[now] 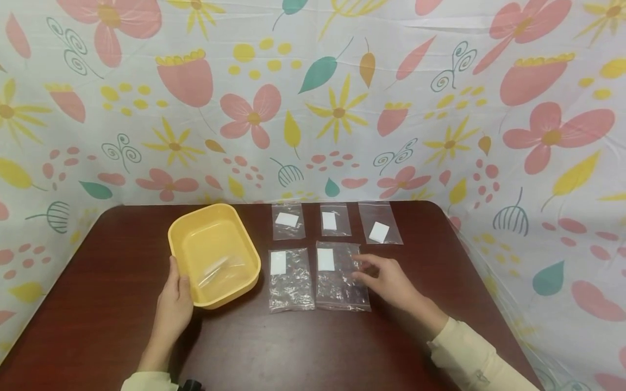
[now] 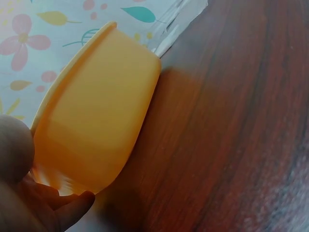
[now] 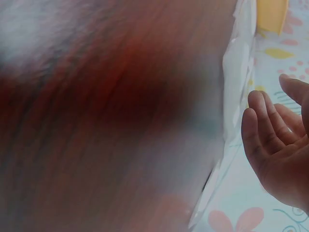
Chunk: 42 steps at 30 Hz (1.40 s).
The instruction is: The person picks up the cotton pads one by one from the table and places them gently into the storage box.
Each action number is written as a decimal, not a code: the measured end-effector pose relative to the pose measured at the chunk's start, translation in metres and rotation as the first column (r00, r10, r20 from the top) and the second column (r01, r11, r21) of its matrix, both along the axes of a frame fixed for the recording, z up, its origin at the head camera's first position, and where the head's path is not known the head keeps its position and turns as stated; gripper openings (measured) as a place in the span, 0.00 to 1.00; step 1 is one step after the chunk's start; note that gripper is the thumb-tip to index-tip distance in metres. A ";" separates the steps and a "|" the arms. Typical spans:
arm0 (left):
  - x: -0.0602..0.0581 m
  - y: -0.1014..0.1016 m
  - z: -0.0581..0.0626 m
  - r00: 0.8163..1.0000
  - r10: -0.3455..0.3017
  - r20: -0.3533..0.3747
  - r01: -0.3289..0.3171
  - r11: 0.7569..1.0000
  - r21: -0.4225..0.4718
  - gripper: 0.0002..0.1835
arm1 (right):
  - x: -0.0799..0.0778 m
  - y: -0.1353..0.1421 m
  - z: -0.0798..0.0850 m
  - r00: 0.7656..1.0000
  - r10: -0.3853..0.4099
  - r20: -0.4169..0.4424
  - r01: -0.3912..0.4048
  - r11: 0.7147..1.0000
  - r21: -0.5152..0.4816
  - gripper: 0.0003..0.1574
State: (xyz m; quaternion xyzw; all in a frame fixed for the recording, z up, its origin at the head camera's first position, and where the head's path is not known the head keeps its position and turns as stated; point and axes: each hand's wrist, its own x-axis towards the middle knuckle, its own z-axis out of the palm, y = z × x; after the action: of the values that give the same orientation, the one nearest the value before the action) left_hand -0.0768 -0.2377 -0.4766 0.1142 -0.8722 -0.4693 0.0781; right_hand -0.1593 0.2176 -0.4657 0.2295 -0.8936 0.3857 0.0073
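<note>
**Your left hand (image 1: pixel 177 300) grips a yellow plastic tray with rounded corners (image 1: pixel 207 236); your right hand (image 1: pixel 388 279) is released**

At left, your fingers hold the tray's near-left side, some hidden by its wall; the left wrist view crops the hand. You cannot tell whether the base touches the glossy reddish-brown table (image 1: pixel 254 347). Inside the tray lies a see-through plastic bag (image 1: pixel 222 271), folded and shiny, its outline hard to make out against the yellow.

To the right, five flat clear plastic bags with white rectangular labels lie on the table: three behind (image 1: pixel 288 232) and two larger, wrinkled ones in front (image 1: pixel 292 288). Your right fingertips overlap the front-right bag's right edge; contact cannot be told. The right wrist view, cropping that hand, shows loosely bent fingers, thumb apart, holding nothing.
</note>
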 end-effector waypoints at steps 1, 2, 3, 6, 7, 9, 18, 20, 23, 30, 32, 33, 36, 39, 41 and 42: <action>0.000 0.000 0.000 1.000 0.001 -0.004 -0.001 1.000 -0.001 0.32 | 0.000 0.001 0.000 1.000 -0.003 0.004 0.003 1.000 0.002 0.27; 0.000 0.000 0.000 1.000 0.002 -0.008 -0.002 1.000 -0.002 0.32 | 0.000 0.001 0.000 1.000 -0.004 0.010 0.004 1.000 0.002 0.27; 0.000 0.000 0.000 1.000 0.002 -0.011 -0.002 1.000 -0.002 0.32 | 0.000 0.002 0.000 1.000 -0.005 0.011 0.005 1.000 0.002 0.27; -0.001 0.000 0.000 1.000 0.001 -0.015 -0.001 1.000 -0.004 0.32 | 0.001 0.002 -0.001 1.000 -0.011 0.020 0.011 1.000 0.005 0.27; -0.001 0.000 0.000 1.000 0.001 -0.015 -0.001 1.000 -0.005 0.32 | 0.000 0.002 -0.001 1.000 -0.012 0.022 0.012 1.000 0.006 0.27; -0.001 0.001 0.001 1.000 0.000 -0.017 0.000 1.000 -0.005 0.32 | 0.000 0.002 -0.002 1.000 -0.014 0.028 0.013 1.000 0.007 0.27; -0.001 0.001 0.000 1.000 0.008 -0.004 -0.009 1.000 -0.013 0.32 | -0.002 0.002 -0.012 0.998 -0.020 0.063 0.019 1.000 0.016 0.27; -0.001 0.001 0.000 1.000 0.008 -0.001 -0.008 1.000 -0.012 0.32 | -0.003 0.002 -0.015 0.997 -0.024 0.077 0.022 0.999 0.025 0.27; 0.000 0.001 0.000 1.000 0.002 0.001 -0.002 1.000 -0.006 0.32 | -0.004 0.001 -0.018 0.996 -0.027 0.088 0.023 0.999 0.037 0.26; 0.000 0.000 -0.003 1.000 0.002 -0.006 -0.002 1.000 -0.009 0.32 | -0.008 -0.001 -0.023 0.996 -0.002 0.089 -0.002 0.999 0.045 0.26; 0.000 0.000 -0.003 1.000 0.003 -0.008 -0.003 1.000 -0.011 0.32 | -0.009 -0.002 -0.023 0.996 -0.006 0.094 0.001 0.998 0.057 0.27; 0.000 0.000 -0.003 1.000 0.003 -0.009 -0.004 1.000 -0.013 0.32 | -0.009 -0.003 -0.023 0.995 -0.007 0.098 0.000 0.998 0.063 0.27; 0.000 0.000 -0.003 1.000 0.004 -0.011 -0.005 1.000 -0.014 0.32 | -0.010 -0.005 -0.023 0.994 -0.011 0.110 0.001 0.997 0.084 0.28; 0.000 0.000 -0.003 1.000 0.005 -0.011 -0.005 1.000 -0.014 0.32 | -0.011 -0.007 -0.024 0.994 -0.011 0.112 0.000 0.995 0.098 0.29; 0.000 0.000 -0.003 1.000 0.007 -0.008 -0.008 1.000 -0.014 0.32 | -0.011 -0.007 -0.024 0.994 -0.014 0.110 0.003 0.995 0.103 0.29; 0.000 0.000 -0.003 1.000 0.008 -0.008 -0.008 1.000 -0.014 0.32 | -0.011 -0.008 -0.024 0.994 -0.016 0.108 0.004 0.995 0.105 0.28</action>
State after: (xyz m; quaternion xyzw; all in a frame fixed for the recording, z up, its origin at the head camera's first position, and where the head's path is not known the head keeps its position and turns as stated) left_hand -0.0768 -0.2377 -0.4793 0.1154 -0.8746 -0.4632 0.0844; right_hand -0.1702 0.2100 -0.4901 0.2038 -0.9127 0.3504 -0.0515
